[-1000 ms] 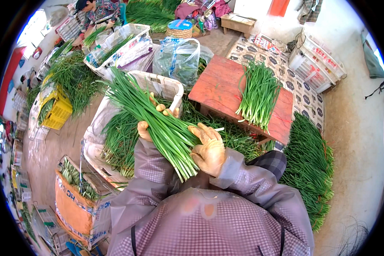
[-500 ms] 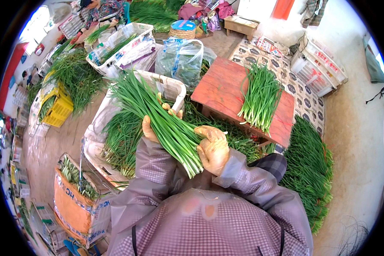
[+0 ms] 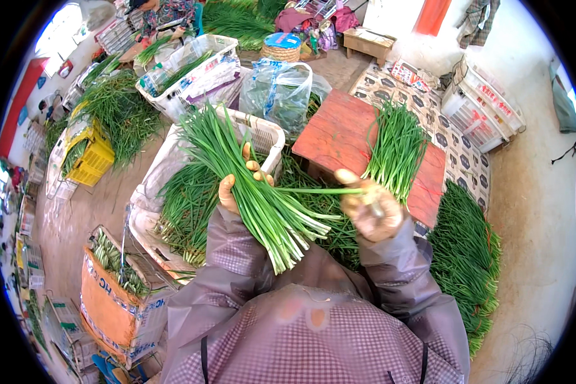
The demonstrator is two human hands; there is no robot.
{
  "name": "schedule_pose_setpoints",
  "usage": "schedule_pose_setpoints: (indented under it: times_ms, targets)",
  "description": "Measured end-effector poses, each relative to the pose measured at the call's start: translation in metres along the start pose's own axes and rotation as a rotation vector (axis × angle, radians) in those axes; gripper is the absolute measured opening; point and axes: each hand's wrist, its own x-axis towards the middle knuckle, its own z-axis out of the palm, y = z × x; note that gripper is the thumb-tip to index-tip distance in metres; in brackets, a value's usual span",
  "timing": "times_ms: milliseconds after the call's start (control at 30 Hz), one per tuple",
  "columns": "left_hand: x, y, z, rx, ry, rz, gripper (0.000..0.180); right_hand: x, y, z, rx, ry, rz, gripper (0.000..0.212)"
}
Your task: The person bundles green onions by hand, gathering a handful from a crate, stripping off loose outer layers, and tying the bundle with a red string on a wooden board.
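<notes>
My left hand (image 3: 228, 194), in a yellowish glove, is wrapped round a thick bunch of garlic chives (image 3: 253, 208), whose pale stem ends fan out toward my lap. A few stalks (image 3: 320, 191) stick out sideways from the bunch to my right hand (image 3: 374, 216), gloved too and smeared by motion, which pinches their ends. Another bunch of chives (image 3: 397, 150) lies on the low red wooden table (image 3: 339, 128) ahead on the right. Below the held bunch, more loose chives (image 3: 189, 198) fill a white plastic crate (image 3: 274, 137).
A big heap of chives (image 3: 464, 262) lies on the floor at my right. On the left stand a yellow crate (image 3: 96, 157) and an orange-sided crate (image 3: 109, 307). A clear plastic bag (image 3: 275, 93) stands beyond the near crate. Another person (image 3: 166, 19) sits at the far left.
My right hand has moved away from the bunch to the right, drawing a few stalks out sideways. The stem ends have spread apart. My left hand keeps its hold.
</notes>
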Motion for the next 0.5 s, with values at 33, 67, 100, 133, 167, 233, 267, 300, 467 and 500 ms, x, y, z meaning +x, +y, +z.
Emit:
schedule_pose_setpoints:
  times_ms: [33,67,100,133,167,233,267,300,467,500]
  targets:
    - [0.001,0.002,-0.001,0.006,-0.003,0.009,0.071,-0.002,-0.015,-0.001,0.115,-0.024,-0.017,0.025]
    - [0.000,0.005,0.000,0.016,-0.003,0.022,0.071,-0.003,-0.031,0.000,0.157,0.012,-0.065,0.022]
    - [0.000,0.008,0.000,0.025,-0.004,0.033,0.071,-0.006,-0.047,-0.003,0.196,0.049,-0.116,0.020]
    - [-0.002,0.013,0.001,0.036,-0.003,0.026,0.070,-0.009,-0.062,-0.010,0.223,0.021,-0.214,0.019]
    - [-0.004,0.018,0.001,0.023,-0.004,0.039,0.070,-0.014,-0.076,-0.017,0.248,-0.005,-0.314,0.018]
    - [-0.006,0.031,0.001,-0.017,-0.015,0.064,0.069,-0.021,-0.101,-0.017,0.156,0.170,-0.509,0.016]
    - [-0.008,0.040,-0.001,0.025,-0.041,0.078,0.068,-0.022,-0.103,-0.016,0.009,0.294,-0.659,0.016]
    - [-0.012,0.048,-0.001,0.039,-0.061,0.110,0.067,-0.026,-0.108,-0.028,-0.056,0.297,-0.650,0.018]
    - [-0.013,0.072,0.001,0.016,-0.124,0.178,0.067,-0.070,-0.053,-0.162,-0.747,0.223,-0.020,0.023]
    - [-0.015,0.075,0.000,0.011,-0.122,0.201,0.067,-0.071,-0.031,-0.179,-1.217,0.072,0.489,0.023]
